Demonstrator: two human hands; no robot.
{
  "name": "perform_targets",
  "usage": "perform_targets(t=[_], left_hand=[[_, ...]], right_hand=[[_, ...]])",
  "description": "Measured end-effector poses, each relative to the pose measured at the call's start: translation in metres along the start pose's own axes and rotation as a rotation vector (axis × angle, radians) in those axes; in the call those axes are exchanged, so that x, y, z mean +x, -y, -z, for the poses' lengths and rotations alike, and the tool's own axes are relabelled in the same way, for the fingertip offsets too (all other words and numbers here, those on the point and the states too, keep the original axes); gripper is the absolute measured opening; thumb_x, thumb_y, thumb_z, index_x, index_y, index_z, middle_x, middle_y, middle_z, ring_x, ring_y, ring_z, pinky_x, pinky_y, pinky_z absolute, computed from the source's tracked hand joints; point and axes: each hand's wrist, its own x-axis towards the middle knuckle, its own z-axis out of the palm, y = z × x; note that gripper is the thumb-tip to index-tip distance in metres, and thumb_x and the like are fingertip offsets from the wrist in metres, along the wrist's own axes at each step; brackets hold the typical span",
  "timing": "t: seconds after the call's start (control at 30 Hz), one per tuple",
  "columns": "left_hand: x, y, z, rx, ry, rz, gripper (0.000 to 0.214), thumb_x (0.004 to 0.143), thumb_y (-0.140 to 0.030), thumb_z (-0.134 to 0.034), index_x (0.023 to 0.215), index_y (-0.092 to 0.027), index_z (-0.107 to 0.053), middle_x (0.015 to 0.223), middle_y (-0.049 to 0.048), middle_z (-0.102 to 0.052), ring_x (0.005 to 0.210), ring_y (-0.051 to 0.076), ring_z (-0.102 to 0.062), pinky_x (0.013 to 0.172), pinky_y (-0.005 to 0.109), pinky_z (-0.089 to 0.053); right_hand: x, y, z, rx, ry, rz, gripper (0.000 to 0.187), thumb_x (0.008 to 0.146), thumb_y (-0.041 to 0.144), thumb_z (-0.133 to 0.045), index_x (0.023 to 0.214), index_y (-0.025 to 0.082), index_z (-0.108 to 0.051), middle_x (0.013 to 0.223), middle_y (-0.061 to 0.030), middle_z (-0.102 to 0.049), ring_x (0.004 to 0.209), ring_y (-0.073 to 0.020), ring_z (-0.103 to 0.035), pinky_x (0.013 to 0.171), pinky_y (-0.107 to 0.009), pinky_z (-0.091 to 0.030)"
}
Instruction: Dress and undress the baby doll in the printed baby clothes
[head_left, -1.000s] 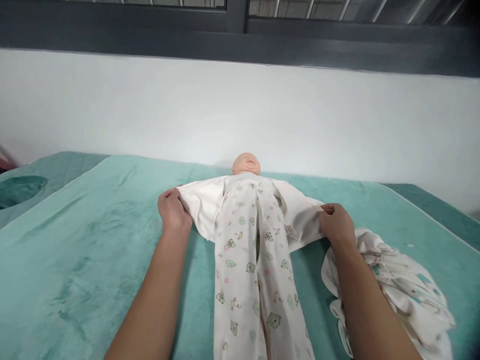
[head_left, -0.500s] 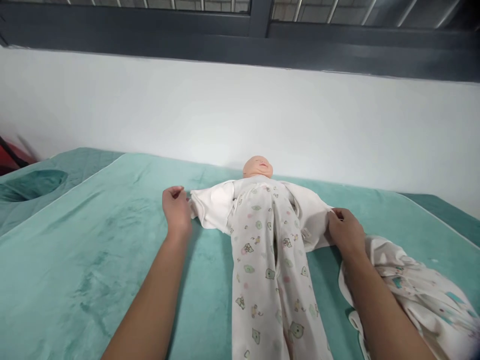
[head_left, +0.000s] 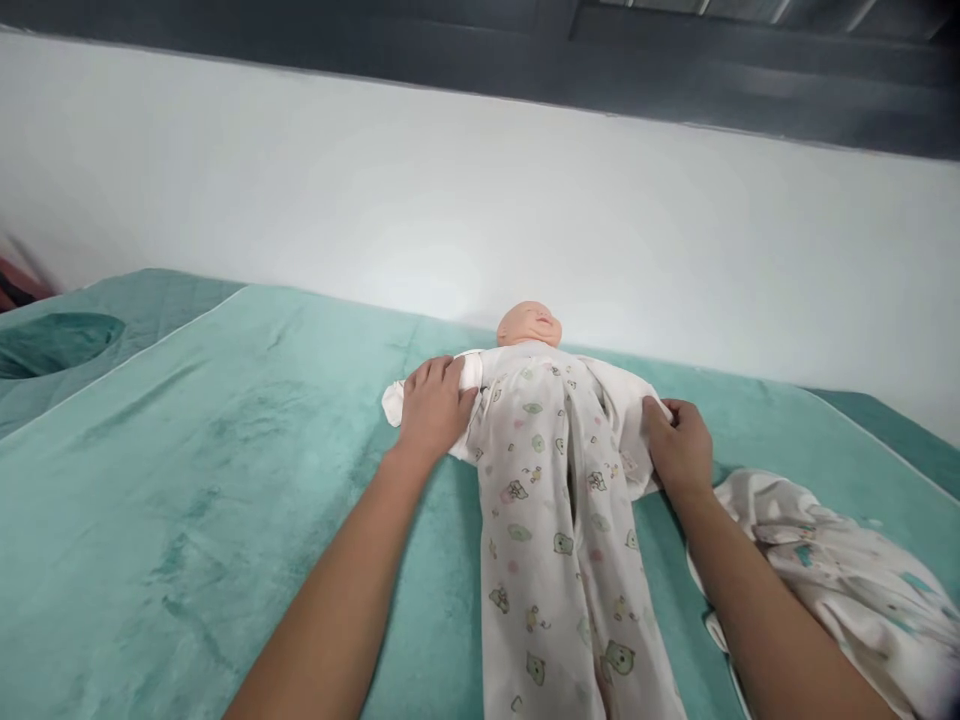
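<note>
Both hands have closed in on the baby doll [head_left: 529, 325] since half a second ago. Our left hand [head_left: 435, 405] has slid from the outer end of the sleeve up to the doll's shoulder. Our right hand [head_left: 679, 450] has drawn nearer its flank, so the white top [head_left: 624, 405] spreads less widely than before.

We see the doll lying on its back near the middle of the bed [head_left: 187, 450], head toward the far wall [head_left: 480, 200]. Our left hand lies palm down, fingers together, pressing the left sleeve flat; only a small rounded cuff end shows to its left. Our right hand curls fingers and thumb round the top's right edge, pinching the cloth.

We judge the dressing partly done. The top sits on the body, and the printed trousers [head_left: 555, 520] lie draped from chest to the near edge. They look so flat that we cannot tell whether the doll's legs are inside. Both sides of the top are still being gathered in.

We note that the bed cover is teal plush, its nap streaked with brush marks. The top is plain, soft and thin. The trousers are white with small green and pink animal figures. The doll's head is smooth, bald and hard-looking. A crumpled garment [head_left: 840, 570] of similar print lies heaped at the near right.
</note>
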Motion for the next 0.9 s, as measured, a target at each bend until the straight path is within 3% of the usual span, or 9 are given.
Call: perform_targets(t=[0.17, 0.4, 0.57, 0.7, 0.8, 0.9], left_hand=[[0.000, 0.001, -0.002, 0.032, -0.010, 0.002, 0.046, 0.094, -0.040, -0.044, 0.138, -0.023, -0.046, 0.130, 0.0131, -0.059, 0.121, 0.032, -0.051, 0.103, 0.051, -0.036], [0.003, 0.005, -0.002, 0.090, -0.033, 0.057, 0.040, 0.097, -0.037, -0.037, 0.131, -0.026, -0.055, 0.116, 0.0120, -0.065, 0.109, 0.031, -0.056, 0.090, 0.046, -0.043], [0.004, 0.007, -0.003, 0.112, -0.020, 0.082, 0.041, 0.097, -0.039, -0.037, 0.129, -0.025, -0.057, 0.112, 0.0130, -0.066, 0.106, 0.031, -0.058, 0.088, 0.045, -0.043], [0.005, 0.006, -0.003, 0.135, 0.024, 0.096, 0.043, 0.097, -0.040, -0.034, 0.131, -0.024, -0.055, 0.114, 0.0129, -0.065, 0.107, 0.030, -0.057, 0.089, 0.044, -0.043], [0.005, 0.006, 0.002, 0.176, 0.063, 0.129, 0.043, 0.098, -0.041, -0.031, 0.129, -0.024, -0.056, 0.113, 0.0109, -0.065, 0.106, 0.029, -0.058, 0.088, 0.043, -0.044], [0.006, 0.009, 0.010, 0.241, 0.092, 0.222, 0.045, 0.099, -0.043, -0.028, 0.114, -0.020, -0.063, 0.108, 0.0118, -0.066, 0.105, 0.031, -0.058, 0.084, 0.043, -0.045]], right_hand=[[0.013, 0.021, -0.001, -0.027, 0.004, 0.039, 0.045, 0.081, 0.060, -0.052, 0.095, 0.019, -0.062, 0.089, -0.0077, -0.066, 0.080, -0.0220, -0.056, 0.071, -0.031, -0.039], [0.035, 0.060, -0.023, -0.249, 0.170, 0.162, 0.040, 0.083, 0.054, -0.050, 0.102, 0.022, -0.064, 0.093, -0.0097, -0.068, 0.083, -0.0249, -0.059, 0.069, -0.032, -0.039], [0.060, 0.036, -0.018, -0.359, 0.190, 0.089, 0.029, 0.078, 0.042, -0.056, 0.093, 0.021, -0.068, 0.092, -0.0111, -0.069, 0.081, -0.0244, -0.060, 0.066, -0.032, -0.039], [0.074, 0.011, -0.005, -0.372, 0.259, 0.047, 0.028, 0.076, 0.043, -0.058, 0.090, 0.021, -0.067, 0.095, -0.0100, -0.070, 0.082, -0.0237, -0.061, 0.065, -0.031, -0.041], [0.074, 0.006, 0.000, -0.438, 0.316, 0.018, 0.034, 0.078, 0.049, -0.054, 0.092, 0.021, -0.068, 0.096, -0.0116, -0.070, 0.082, -0.0257, -0.063, 0.065, -0.033, -0.043], [0.072, 0.004, 0.007, -0.569, 0.352, 0.022, 0.045, 0.084, 0.055, -0.044, 0.098, 0.021, -0.069, 0.104, -0.0146, -0.069, 0.089, -0.0295, -0.065, 0.071, -0.037, -0.045]])
